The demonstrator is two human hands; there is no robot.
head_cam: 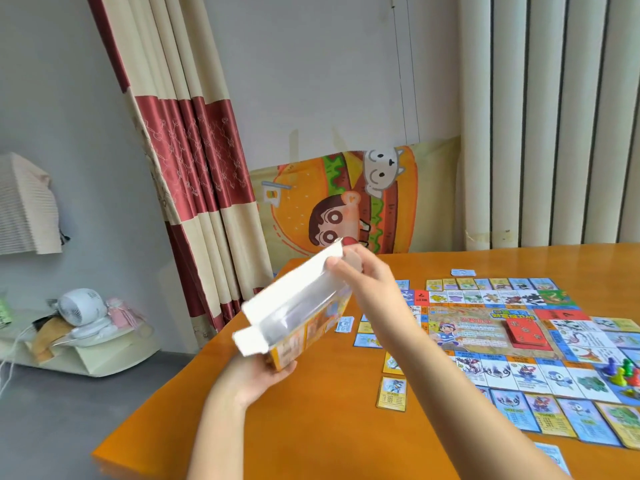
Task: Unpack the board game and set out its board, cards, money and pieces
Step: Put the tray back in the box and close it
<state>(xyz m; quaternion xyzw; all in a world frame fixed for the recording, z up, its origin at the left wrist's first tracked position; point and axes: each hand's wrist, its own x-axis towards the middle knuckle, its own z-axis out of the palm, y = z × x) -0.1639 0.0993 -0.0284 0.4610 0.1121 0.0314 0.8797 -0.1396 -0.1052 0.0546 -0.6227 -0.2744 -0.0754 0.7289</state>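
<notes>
I hold the game box point(298, 313) in the air above the table's left corner, its white inside and open flaps facing me. My left hand point(266, 375) grips its lower end from beneath. My right hand point(360, 271) pinches the upper flap. The game board point(519, 327) lies flat at the right, with a red card stack point(524, 332) on its middle and coloured pawns point(623, 372) near its right edge. Property cards point(393, 393) lie in rows around the board.
The orange wooden table point(311, 427) ends at a rounded left corner close to the box. A small blue card point(463, 272) lies beyond the board. Curtains hang behind, and a low shelf with a white fan point(81, 308) stands at the left.
</notes>
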